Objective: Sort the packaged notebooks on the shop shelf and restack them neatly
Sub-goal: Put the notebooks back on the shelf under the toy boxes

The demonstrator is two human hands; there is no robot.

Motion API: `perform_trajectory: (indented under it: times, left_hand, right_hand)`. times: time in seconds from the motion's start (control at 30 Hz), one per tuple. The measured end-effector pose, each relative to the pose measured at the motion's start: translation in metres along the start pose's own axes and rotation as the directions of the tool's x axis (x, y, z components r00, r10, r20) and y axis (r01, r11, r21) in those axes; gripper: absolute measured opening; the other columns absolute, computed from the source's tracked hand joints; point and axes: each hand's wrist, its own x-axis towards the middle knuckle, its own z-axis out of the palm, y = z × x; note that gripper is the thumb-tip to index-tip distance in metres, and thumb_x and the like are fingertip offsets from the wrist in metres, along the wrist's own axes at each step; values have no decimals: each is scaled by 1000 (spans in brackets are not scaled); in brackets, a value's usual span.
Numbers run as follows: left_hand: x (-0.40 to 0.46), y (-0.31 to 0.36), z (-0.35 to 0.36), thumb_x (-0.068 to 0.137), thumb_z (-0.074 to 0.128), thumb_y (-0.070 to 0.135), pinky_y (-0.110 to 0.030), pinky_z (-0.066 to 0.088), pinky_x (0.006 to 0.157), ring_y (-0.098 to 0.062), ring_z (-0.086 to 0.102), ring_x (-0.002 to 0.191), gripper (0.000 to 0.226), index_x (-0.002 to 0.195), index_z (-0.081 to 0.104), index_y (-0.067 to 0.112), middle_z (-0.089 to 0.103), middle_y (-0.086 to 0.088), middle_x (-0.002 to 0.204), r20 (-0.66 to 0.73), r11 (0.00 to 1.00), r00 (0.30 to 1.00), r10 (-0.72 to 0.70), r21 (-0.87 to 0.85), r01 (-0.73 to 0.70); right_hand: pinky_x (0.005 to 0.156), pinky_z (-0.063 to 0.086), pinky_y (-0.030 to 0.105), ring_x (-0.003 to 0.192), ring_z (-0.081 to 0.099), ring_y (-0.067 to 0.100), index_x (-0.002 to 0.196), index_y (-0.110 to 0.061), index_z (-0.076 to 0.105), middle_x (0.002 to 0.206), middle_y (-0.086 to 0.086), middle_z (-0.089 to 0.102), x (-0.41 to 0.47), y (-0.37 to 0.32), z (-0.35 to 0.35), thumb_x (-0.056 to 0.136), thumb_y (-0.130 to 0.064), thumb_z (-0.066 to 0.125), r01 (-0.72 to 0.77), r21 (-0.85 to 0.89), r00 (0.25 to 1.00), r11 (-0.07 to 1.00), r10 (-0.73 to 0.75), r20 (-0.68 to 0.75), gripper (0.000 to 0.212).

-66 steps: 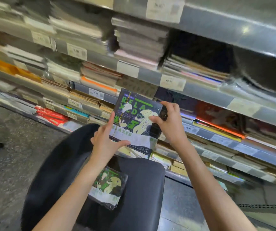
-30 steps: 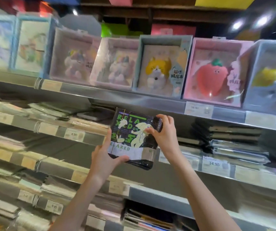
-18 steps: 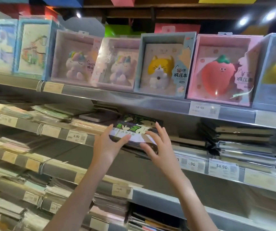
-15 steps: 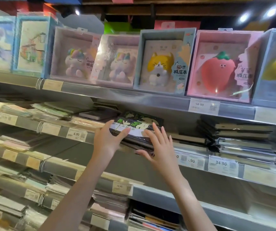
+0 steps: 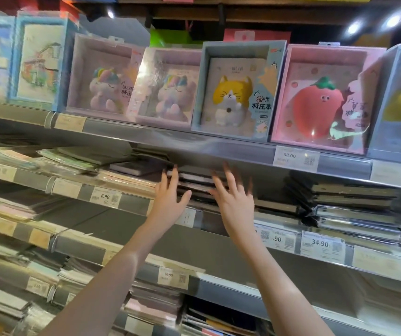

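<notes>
Both hands — left hand [image 5: 170,200], right hand [image 5: 234,202] — spread flat, gripping nothing, squaring the dark notebook stack [image 5: 196,183] just below the cat box [image 5: 238,90]; next, probably fetching another notebook.

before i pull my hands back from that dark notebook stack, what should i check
1. Both hands free of the packs: ok. The left hand and right hand have straight, spread fingers and grip nothing.
2. Notebook fully on the pile: cannot tell. The dark notebook stack is blurred and its top cover is hidden under the shelf lip.
3. Front edges flush: cannot tell; motion blur smears the layers.
4. Stack clear of its neighbour: ok. A gap shows between it and the wrapped pile to the right.
5. Price tag under the stack readable: not ok. The hands cover part of the price tag.
</notes>
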Motion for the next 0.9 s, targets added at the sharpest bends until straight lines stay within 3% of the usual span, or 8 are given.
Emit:
perform_trajectory:
  times: [0.07,0.13,0.23,0.3,0.37,0.5,0.73,0.9]
  left_hand:
    - [5,-5,4,96,38,42,-40,10,114,-30,6,141,68,149,2,17,8,-16,155,6,985,999,53,162,-53]
    - [10,-6,5,96,33,46,-40,11,116,-31,8,141,69,149,-1,16,10,-17,155,15,970,998,68,233,-70]
    - [10,-6,6,97,33,46,-40,12,115,-31,9,140,69,149,1,15,14,-17,154,22,966,998,65,249,-68]
    - [7,-8,7,97,34,43,-40,14,114,-30,11,139,66,149,6,14,20,-17,151,0,961,997,78,265,-75]
    - [2,-9,7,97,36,39,-39,16,113,-30,14,138,62,148,12,13,25,-17,149,-44,951,992,116,294,-98]
    - [-9,-6,6,98,37,34,-37,20,112,-28,14,140,56,148,17,15,23,-14,151,-105,943,983,153,312,-113]
    - [-31,-14,9,96,44,29,-42,23,113,-30,14,140,53,144,29,14,27,-15,150,-98,949,980,175,283,-141]
    - [-49,-16,6,95,44,28,-39,33,109,-24,19,138,51,143,32,15,31,-10,147,-104,951,977,189,267,-155]
  right_hand:
    - [101,33,63,131,43,32,136,-29,46,151,5,33,1,0,1,93,-42,30,-81,37,991,996,77,109,47]
    - [111,17,61,144,16,26,145,-37,26,158,-2,9,3,1,5,98,-43,27,-121,55,976,991,109,188,47]
    - [114,3,57,146,-2,21,147,-41,8,157,-6,-8,1,1,1,100,-43,24,-133,68,964,989,113,240,49]
    - [114,3,58,146,2,23,147,-39,9,158,-4,-5,-3,-1,-2,100,-43,24,-129,65,965,989,110,239,49]
    - [114,7,58,143,18,24,147,-35,18,158,0,7,-8,-4,-3,100,-41,25,-131,58,968,990,115,221,47]
    - [99,35,60,119,55,28,135,-25,48,143,8,45,-19,-9,-6,94,-38,25,-152,50,981,987,144,130,48]
    - [93,41,59,117,55,30,130,-15,53,130,10,56,-36,-15,-10,94,-36,28,-131,19,983,991,128,133,49]
    - [101,33,59,130,44,28,134,-15,49,140,9,48,-51,-22,-11,94,-38,26,-120,16,987,993,117,113,51]
